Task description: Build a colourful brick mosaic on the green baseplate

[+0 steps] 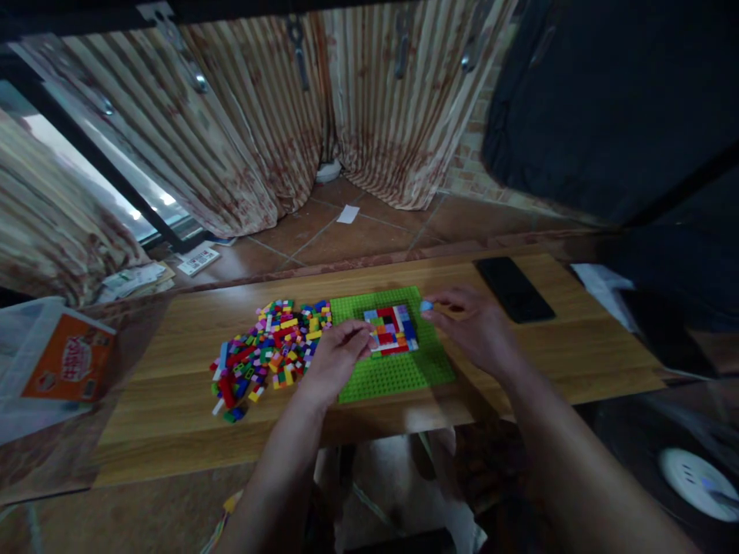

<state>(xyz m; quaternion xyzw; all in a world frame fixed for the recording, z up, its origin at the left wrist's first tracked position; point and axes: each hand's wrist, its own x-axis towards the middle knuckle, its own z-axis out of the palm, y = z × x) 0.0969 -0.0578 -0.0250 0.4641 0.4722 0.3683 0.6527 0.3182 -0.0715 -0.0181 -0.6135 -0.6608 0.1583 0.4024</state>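
Note:
A green studded baseplate (398, 375) lies on the wooden table, bearing a low build of coloured bricks (398, 327) in red, blue, white and orange. My right hand (473, 327) is above the plate's right edge, pinching a light blue brick (426, 305) between thumb and fingertips. Over the left side of the build, my left hand (340, 355) has its thumb and fingers closed together. Whatever may be between those fingertips is too small to make out. A loose heap of mixed bricks (277, 338) spreads to the left of the plate.
A black phone (513, 288) lies on the right of the wooden table (155, 415). To the left stands a clear plastic bin (28, 392) with an orange label. Striped curtains (248, 115) hang beyond the table, and a white paper (348, 214) is on the tiled floor.

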